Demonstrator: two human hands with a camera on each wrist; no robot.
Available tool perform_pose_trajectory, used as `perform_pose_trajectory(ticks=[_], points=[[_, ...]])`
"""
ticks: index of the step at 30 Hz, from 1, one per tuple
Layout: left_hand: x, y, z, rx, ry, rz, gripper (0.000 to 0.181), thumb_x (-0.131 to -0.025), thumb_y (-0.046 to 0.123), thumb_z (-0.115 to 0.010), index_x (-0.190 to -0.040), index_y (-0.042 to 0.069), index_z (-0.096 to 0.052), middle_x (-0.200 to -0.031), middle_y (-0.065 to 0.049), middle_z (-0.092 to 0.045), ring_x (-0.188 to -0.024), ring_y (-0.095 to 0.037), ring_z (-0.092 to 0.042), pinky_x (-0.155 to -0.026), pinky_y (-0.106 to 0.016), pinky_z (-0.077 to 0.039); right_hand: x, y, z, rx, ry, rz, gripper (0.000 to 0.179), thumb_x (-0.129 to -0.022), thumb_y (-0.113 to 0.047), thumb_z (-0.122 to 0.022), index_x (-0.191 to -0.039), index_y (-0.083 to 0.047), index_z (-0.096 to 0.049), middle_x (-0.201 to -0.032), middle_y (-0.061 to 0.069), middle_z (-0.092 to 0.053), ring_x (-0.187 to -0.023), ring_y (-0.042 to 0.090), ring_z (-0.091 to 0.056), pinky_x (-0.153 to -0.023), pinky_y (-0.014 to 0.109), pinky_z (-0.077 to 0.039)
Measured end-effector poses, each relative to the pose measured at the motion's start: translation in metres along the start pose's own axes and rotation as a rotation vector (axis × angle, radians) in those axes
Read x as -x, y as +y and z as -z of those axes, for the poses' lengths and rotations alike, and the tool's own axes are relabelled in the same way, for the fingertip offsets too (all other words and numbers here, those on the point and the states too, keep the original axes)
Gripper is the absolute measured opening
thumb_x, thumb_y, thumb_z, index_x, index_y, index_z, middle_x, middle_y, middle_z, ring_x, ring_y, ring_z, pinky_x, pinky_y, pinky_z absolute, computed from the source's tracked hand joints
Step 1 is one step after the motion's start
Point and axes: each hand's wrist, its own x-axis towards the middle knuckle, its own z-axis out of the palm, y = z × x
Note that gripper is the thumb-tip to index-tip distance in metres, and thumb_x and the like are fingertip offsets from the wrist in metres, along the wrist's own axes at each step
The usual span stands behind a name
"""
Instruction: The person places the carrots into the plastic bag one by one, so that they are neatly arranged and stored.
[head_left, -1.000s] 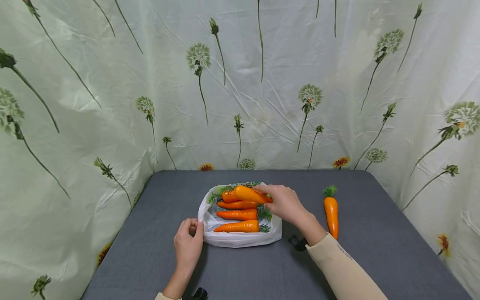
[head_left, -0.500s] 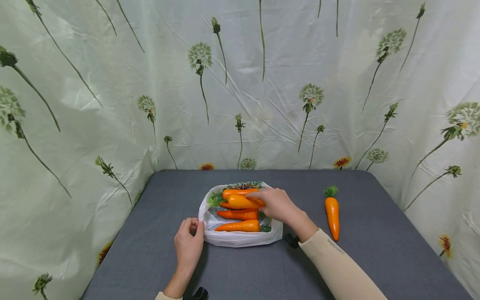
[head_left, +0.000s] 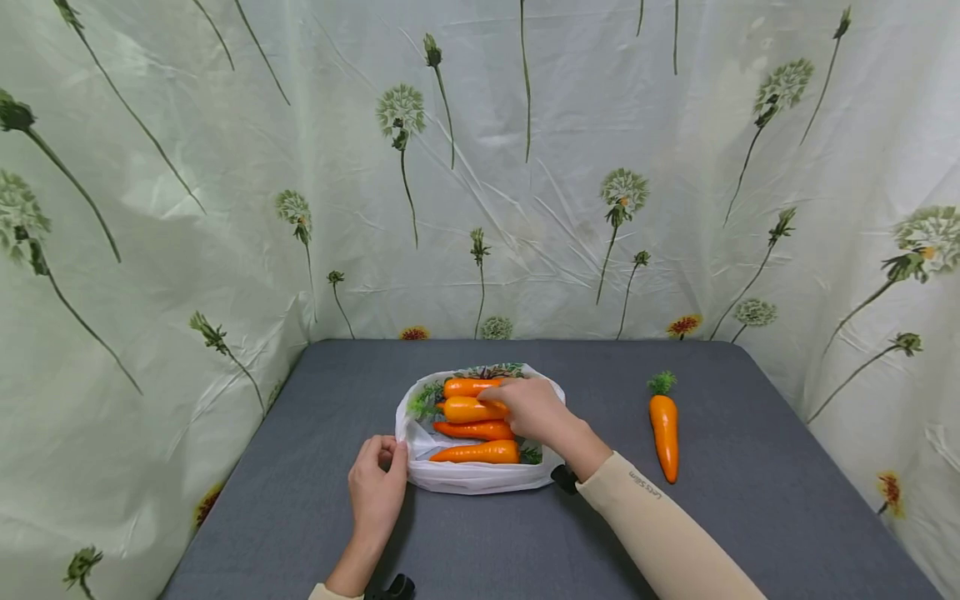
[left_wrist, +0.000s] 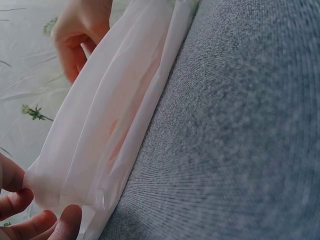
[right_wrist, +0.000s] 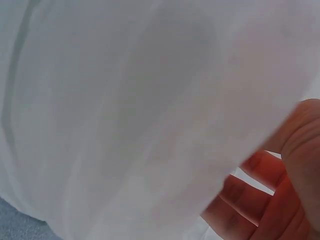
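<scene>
A white plastic bag (head_left: 480,481) with its rim folded down lies in the middle of the table, several orange carrots inside. At its left rim my left hand (head_left: 373,483) pinches the thin film; in the left wrist view, thumb and fingers of that hand (left_wrist: 42,222) are on the edge of the bag (left_wrist: 95,130). My right hand (head_left: 536,410) reaches in over the right rim and holds a carrot (head_left: 467,409), its leafy top to the left. Beside it lie a carrot (head_left: 467,387) behind and a redder carrot (head_left: 472,430) in front. In the right wrist view, bag film (right_wrist: 125,120) hides the carrots.
One more carrot (head_left: 664,437) lies on the grey tabletop (head_left: 750,500) to the right, leaves pointing away. Nearest the bag's front rim is another carrot (head_left: 480,452). A flower-printed curtain (head_left: 540,208) encloses the table at the back and sides.
The right hand has brought its carrot left and down into the bag, between the back carrot and the redder one. The left hand has stayed on the rim.
</scene>
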Motion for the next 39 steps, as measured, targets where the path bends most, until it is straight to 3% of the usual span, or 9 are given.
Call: perform_pose_trajectory(ticks=[7, 16, 22, 27, 34, 39], points=[[-0.001, 0.001, 0.0, 0.003, -0.002, 0.004, 0.011, -0.091, 0.009, -0.072, -0.085, 0.01, -0.063, -0.079, -0.001, -0.056, -0.075, -0.018, -0.056, -0.062, -0.03, -0.044, -0.002, -0.003, -0.003, -0.014, 0.041, 0.004, 0.037, -0.086, -0.011, -0.079, -0.12, -0.024, -0.072, -0.109, 0.0, -0.067, -0.073, 0.015, -0.058, -0.063, 0.029, -0.049], [0.0, 0.001, 0.0, -0.013, -0.018, 0.018, 0.01, -0.092, 0.009, -0.071, -0.085, 0.01, -0.063, -0.081, -0.002, -0.056, -0.079, -0.02, -0.059, -0.064, -0.032, -0.045, 0.004, -0.002, -0.006, -0.006, 0.093, -0.026, 0.032, -0.087, -0.021, -0.08, -0.117, -0.025, -0.073, -0.099, -0.002, -0.062, -0.074, 0.013, -0.056, -0.057, 0.027, -0.045], [0.0, 0.001, 0.0, -0.025, -0.013, 0.007, 0.011, -0.091, 0.008, -0.071, -0.084, 0.01, -0.063, -0.08, -0.002, -0.056, -0.079, -0.021, -0.06, -0.066, -0.035, -0.046, 0.017, -0.002, 0.005, -0.071, 0.137, -0.117, 0.036, -0.089, -0.025, -0.077, -0.125, -0.024, -0.07, -0.111, -0.001, -0.066, -0.077, 0.015, -0.06, -0.052, 0.03, -0.044], [-0.001, 0.001, 0.0, -0.022, -0.005, -0.003, 0.012, -0.09, 0.008, -0.072, -0.083, 0.01, -0.062, -0.081, -0.002, -0.057, -0.079, -0.023, -0.06, -0.068, -0.039, -0.046, 0.031, 0.001, 0.016, -0.111, 0.183, -0.181, 0.042, -0.089, -0.025, -0.078, -0.13, -0.024, -0.067, -0.106, 0.0, -0.064, -0.068, 0.012, -0.054, -0.046, 0.028, -0.039], [0.0, 0.0, 0.0, -0.018, 0.007, -0.014, 0.016, -0.088, 0.008, -0.074, -0.081, 0.011, -0.06, -0.08, -0.003, -0.057, -0.078, -0.022, -0.058, -0.068, -0.039, -0.044, 0.054, 0.009, 0.026, -0.144, 0.252, -0.258, 0.047, -0.088, -0.025, -0.079, -0.133, -0.027, -0.065, -0.108, 0.001, -0.063, -0.064, 0.01, -0.049, -0.048, 0.028, -0.04], [0.001, 0.0, -0.001, -0.02, 0.014, -0.031, 0.018, -0.086, 0.009, -0.076, -0.08, 0.011, -0.06, -0.078, -0.003, -0.056, -0.076, -0.022, -0.058, -0.067, -0.039, -0.043, 0.071, 0.019, 0.028, -0.146, 0.298, -0.331, 0.05, -0.086, -0.024, -0.08, -0.134, -0.027, -0.064, -0.113, 0.002, -0.064, -0.07, 0.015, -0.056, -0.051, 0.03, -0.043]])
